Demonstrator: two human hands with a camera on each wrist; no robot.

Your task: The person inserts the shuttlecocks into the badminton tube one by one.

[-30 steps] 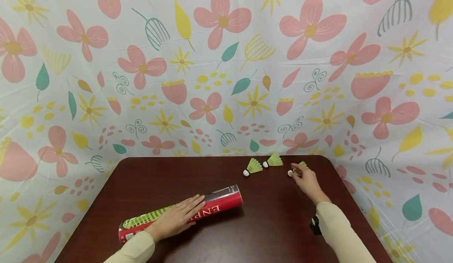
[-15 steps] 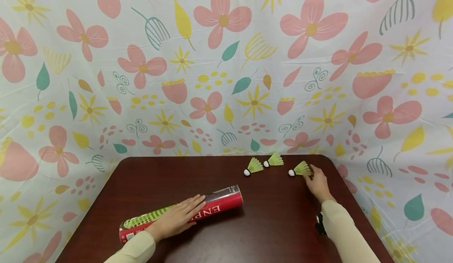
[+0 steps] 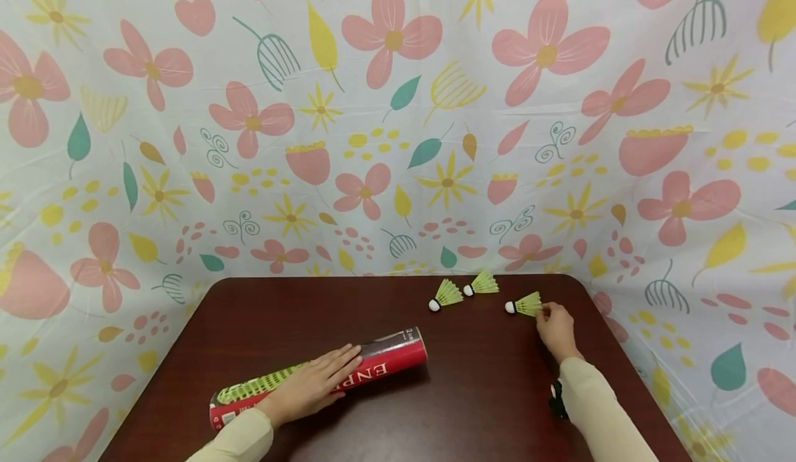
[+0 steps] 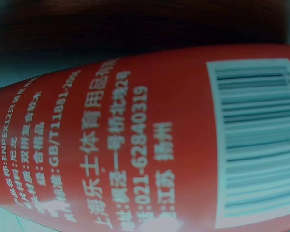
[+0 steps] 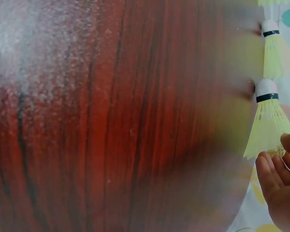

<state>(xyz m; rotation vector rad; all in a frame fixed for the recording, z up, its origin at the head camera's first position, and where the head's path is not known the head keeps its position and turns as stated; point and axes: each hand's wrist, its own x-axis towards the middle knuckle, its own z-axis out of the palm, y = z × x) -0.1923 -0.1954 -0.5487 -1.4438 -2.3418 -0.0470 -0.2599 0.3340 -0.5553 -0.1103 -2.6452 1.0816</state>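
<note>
My left hand [image 3: 311,382] rests with fingers extended on top of a red and dark shuttlecock tube [image 3: 393,353] lying on its side. The tube's printed side and barcode fill the left wrist view. At the table's right, my right hand [image 3: 558,331] pinches the open skirt edge of a yellow shuttlecock [image 3: 527,305] between thumb and fingers. Its white cork points left, away from the hand. In the right wrist view, the thumb and fingers meet at the rim of that shuttlecock's skirt [image 5: 268,123].
Two more yellow shuttlecocks, one nearer [image 3: 446,295] and one behind it [image 3: 484,283], lie near the back edge of the dark brown table [image 3: 472,393]. A flower-printed cloth [image 3: 398,137] hangs behind and around the table.
My right hand has moved from over the shuttlecock's cork end to its skirt end and now pinches the rim. The shuttlecock's skirt has turned slightly. The left hand and tube have stayed put.
</note>
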